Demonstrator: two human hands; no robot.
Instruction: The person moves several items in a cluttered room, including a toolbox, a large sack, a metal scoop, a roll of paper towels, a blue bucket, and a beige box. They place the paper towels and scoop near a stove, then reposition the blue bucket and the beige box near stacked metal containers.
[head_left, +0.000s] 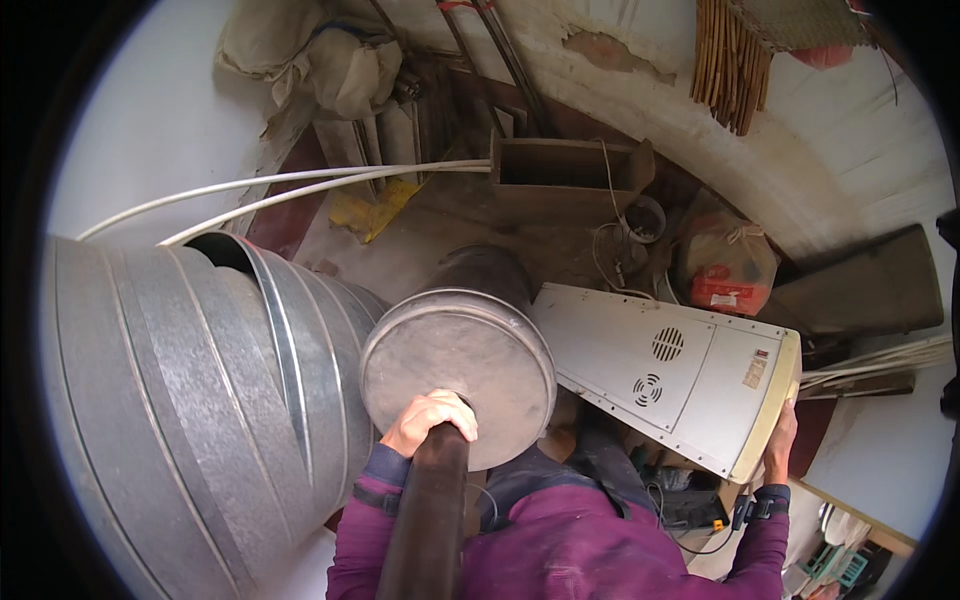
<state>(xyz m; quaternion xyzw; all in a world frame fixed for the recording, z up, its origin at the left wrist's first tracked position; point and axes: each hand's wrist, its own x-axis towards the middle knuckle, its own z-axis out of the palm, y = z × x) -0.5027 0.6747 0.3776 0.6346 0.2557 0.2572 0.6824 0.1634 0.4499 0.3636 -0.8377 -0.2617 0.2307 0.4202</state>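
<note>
My left hand (433, 421) is wrapped around a dark metal pipe (431, 510), just where the pipe meets the round lid of a metal drum (457, 360). The pipe rises toward me past my left forearm. My right hand (780, 446) holds the cream-coloured end of a white metal cabinet (667, 367), its fingers along the outer side and its palm hidden. Two vent patterns and a small red switch show on the cabinet's panel. The cabinet lies at a slant, its far end close beside the drum.
Large rolled galvanized sheet metal (217, 375) stands close on the left. Beyond the drum are an open wooden box (566, 191), white plastic pipes (300, 184), a yellow sheet (375, 210) and a small bucket (645, 217). A filled plastic bag (727, 255) sits behind the cabinet.
</note>
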